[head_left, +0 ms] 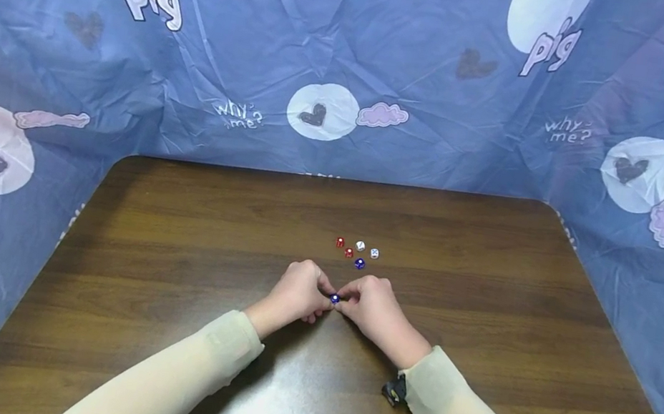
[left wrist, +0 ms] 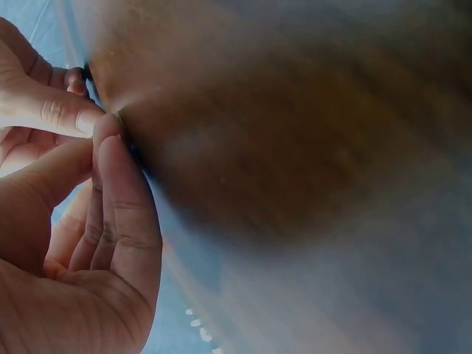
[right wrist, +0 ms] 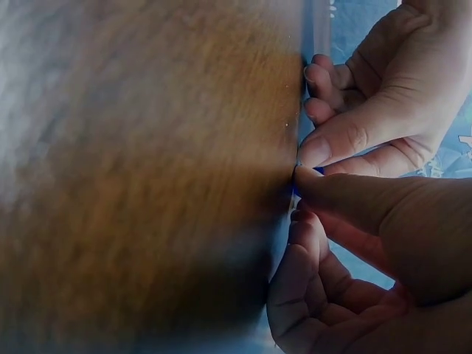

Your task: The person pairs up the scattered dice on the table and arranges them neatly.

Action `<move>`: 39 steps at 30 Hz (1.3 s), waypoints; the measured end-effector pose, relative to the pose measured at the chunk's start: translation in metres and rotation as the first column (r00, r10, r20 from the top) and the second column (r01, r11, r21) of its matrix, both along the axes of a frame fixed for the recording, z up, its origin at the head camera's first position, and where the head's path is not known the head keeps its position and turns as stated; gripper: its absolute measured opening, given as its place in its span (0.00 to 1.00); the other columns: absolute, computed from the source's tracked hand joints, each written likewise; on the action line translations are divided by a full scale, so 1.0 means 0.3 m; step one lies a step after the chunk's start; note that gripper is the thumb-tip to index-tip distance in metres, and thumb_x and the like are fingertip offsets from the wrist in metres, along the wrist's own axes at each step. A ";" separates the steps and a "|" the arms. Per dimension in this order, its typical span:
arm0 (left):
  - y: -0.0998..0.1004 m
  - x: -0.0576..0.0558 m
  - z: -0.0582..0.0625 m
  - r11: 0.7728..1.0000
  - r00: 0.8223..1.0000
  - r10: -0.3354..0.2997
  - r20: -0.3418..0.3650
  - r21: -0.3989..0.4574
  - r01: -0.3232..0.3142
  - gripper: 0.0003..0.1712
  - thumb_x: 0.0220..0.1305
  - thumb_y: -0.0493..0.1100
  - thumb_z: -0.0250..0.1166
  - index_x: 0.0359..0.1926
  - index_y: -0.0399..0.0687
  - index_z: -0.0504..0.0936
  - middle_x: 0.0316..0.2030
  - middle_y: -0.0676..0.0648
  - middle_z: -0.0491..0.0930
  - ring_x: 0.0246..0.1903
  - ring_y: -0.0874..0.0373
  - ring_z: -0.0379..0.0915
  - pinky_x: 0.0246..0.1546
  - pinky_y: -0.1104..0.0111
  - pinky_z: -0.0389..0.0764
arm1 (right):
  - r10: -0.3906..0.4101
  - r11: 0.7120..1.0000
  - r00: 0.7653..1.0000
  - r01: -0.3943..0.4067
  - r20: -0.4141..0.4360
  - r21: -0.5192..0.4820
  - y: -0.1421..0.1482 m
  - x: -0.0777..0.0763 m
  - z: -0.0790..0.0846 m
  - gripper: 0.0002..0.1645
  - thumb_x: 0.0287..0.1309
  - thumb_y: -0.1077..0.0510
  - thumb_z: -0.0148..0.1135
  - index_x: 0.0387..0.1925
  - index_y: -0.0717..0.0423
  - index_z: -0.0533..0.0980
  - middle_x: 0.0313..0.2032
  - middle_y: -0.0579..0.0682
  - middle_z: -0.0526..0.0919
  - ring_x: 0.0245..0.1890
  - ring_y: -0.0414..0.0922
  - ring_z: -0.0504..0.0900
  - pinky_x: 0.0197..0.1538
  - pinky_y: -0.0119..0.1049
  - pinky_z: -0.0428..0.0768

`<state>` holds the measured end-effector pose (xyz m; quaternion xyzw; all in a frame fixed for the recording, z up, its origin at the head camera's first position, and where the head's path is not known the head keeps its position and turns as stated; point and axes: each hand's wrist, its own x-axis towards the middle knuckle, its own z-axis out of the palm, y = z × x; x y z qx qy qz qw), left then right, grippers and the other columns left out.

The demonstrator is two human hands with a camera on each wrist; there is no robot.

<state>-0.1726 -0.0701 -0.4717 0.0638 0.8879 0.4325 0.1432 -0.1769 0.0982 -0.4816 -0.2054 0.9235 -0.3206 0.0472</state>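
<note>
A small blue die (head_left: 335, 299) with a white dot on top sits between the fingertips of both hands, low over the table. My left hand (head_left: 297, 290) pinches it from the left with thumb and finger. From the right, my right hand (head_left: 377, 306) pinches the same die. The right wrist view shows only slivers of its blue surface (right wrist: 319, 170), the rest covered by fingertips. In the left wrist view the fingertips of the left hand (left wrist: 122, 236) and right hand (left wrist: 44, 103) meet, and the die is hidden. Just beyond lies another blue die (head_left: 360, 263).
Two red dice (head_left: 340, 242) and two white dice (head_left: 375, 253) lie grouped with the second blue die. Brown wood-grain table (head_left: 206, 216) spreads around both hands. Blue printed cloth (head_left: 281, 32) hangs behind and beside it. A dark device (head_left: 394, 390) is at the right wrist.
</note>
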 end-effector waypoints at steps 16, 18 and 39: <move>-0.014 -0.002 -0.012 0.999 1.000 -0.017 0.021 0.031 0.016 0.03 0.56 0.32 0.77 0.31 0.37 0.90 0.13 0.44 0.80 0.12 0.52 0.80 0.12 0.66 0.83 | 0.018 0.999 0.999 -0.019 -0.031 -0.029 -0.001 0.003 -0.010 0.05 0.51 0.62 0.79 0.31 0.55 0.89 0.19 0.38 0.80 0.19 0.32 0.74 0.23 0.29 0.76; -0.016 -0.004 -0.013 0.999 1.000 -0.016 0.024 0.036 0.015 0.02 0.56 0.33 0.77 0.30 0.38 0.91 0.13 0.44 0.80 0.12 0.52 0.80 0.12 0.65 0.83 | 0.020 0.999 0.999 -0.020 -0.027 -0.030 -0.002 0.001 -0.011 0.04 0.52 0.62 0.79 0.31 0.55 0.89 0.21 0.39 0.82 0.20 0.32 0.74 0.24 0.29 0.76; -0.008 -0.009 -0.005 1.000 0.998 0.000 0.058 0.020 -0.002 0.03 0.55 0.30 0.75 0.31 0.38 0.90 0.14 0.43 0.81 0.12 0.51 0.80 0.13 0.64 0.84 | -0.109 0.992 0.992 0.113 0.070 -0.057 0.059 -0.018 -0.007 0.14 0.52 0.57 0.80 0.41 0.56 0.88 0.20 0.38 0.80 0.21 0.36 0.77 0.27 0.34 0.78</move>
